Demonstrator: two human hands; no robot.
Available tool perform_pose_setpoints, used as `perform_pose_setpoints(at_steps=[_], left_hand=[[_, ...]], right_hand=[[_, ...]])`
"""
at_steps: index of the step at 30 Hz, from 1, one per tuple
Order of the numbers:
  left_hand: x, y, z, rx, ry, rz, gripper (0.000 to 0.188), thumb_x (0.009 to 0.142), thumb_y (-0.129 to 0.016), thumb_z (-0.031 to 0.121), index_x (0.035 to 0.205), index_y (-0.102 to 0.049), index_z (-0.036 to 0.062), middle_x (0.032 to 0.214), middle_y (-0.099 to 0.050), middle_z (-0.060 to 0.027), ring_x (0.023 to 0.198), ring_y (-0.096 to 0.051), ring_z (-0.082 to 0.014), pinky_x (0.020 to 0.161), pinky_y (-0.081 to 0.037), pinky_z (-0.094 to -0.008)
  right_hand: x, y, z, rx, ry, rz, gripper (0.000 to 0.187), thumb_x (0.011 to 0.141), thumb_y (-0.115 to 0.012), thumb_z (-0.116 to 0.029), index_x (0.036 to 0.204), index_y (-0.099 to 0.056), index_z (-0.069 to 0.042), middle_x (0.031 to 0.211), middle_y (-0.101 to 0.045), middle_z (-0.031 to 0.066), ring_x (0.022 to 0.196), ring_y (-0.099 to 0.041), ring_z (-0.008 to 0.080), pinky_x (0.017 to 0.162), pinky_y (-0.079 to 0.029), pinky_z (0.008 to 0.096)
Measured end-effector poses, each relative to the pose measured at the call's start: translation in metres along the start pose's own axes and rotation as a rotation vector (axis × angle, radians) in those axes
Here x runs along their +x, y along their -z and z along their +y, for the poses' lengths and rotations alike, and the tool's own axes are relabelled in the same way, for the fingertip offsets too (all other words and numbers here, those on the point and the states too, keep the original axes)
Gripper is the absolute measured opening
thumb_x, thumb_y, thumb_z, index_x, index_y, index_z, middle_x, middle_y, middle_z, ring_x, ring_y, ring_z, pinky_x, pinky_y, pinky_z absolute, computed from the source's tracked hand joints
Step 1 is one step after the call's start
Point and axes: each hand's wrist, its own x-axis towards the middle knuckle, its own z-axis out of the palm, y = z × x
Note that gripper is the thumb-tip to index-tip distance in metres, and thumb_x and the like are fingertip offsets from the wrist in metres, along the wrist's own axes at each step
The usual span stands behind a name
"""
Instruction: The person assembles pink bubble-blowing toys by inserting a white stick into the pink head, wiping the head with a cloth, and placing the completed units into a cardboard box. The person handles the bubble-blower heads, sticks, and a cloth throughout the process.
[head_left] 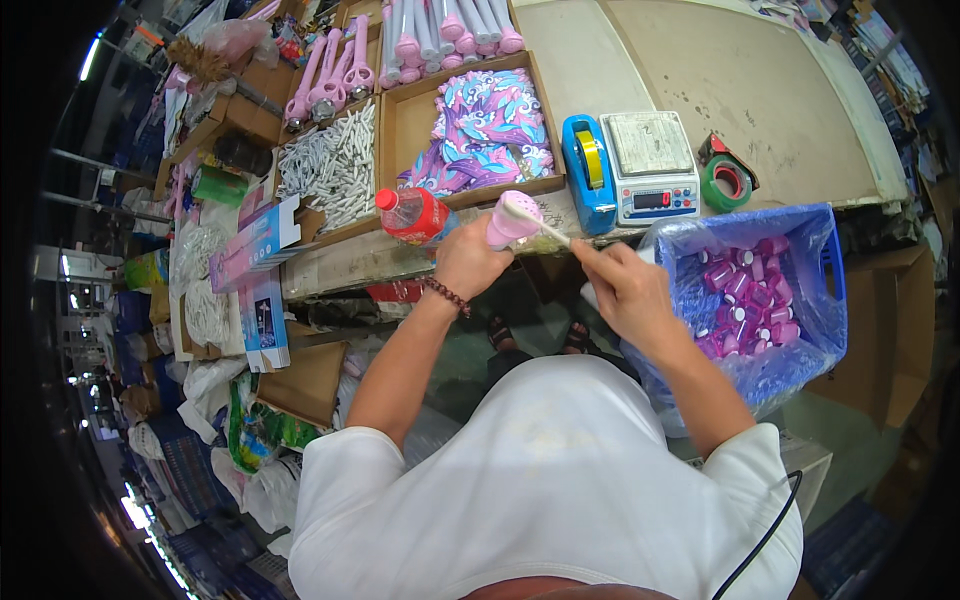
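My left hand [472,258] is closed around a pink cup-shaped plastic piece [513,222], held just off the table's front edge. A thin white strip [550,232] runs from the face of that piece to my right hand [632,292], whose fingers pinch its other end. Whether the strip is stiff or soft is hard to make out. Beside my left hand lies a clear bottle with a red cap and red label [425,215], tilted on the table edge. My left fingers partly hide the pink piece.
Beyond my hands stand a box of purple-blue wave-shaped pieces [495,125], a box of small white parts [335,165] and pink-ended tubes [450,35]. A blue tape dispenser [589,175], scale [655,165] and green tape roll [725,183] sit right. A lined blue crate [835,240] holds pink bottles.
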Motion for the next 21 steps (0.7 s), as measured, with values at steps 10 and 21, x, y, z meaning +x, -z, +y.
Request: perform_pose_setpoints(at_steps=[10,21], left_hand=[[0.003,0.008,0.000,-0.052,0.005,0.007,0.031,0.067,-0.069,0.017,0.097,-0.065,0.0077,0.085,-0.067,-0.0200,0.084,-0.064,-0.0397,0.074,-0.051,-0.0469],[0.001,-0.002,0.000,-0.017,-0.022,-0.046,0.028,0.067,-0.068,0.016,0.091,-0.063,0.0033,0.083,-0.066,-0.0221,0.083,-0.062,-0.0414,0.073,-0.049,-0.0494]], right_hand=[[0.003,0.002,0.007,-0.021,0.014,0.066,0.038,0.082,-0.067,-0.010,0.118,-0.065,-0.021,0.073,-0.056,0.0035,0.054,-0.057,0.0252,0.045,-0.043,0.0359],[0.016,-0.006,0.009,-0.087,0.035,0.038,0.037,0.082,-0.065,-0.008,0.117,-0.066,-0.020,0.074,-0.057,0.0040,0.055,-0.058,0.0271,0.045,-0.043,0.0366]])
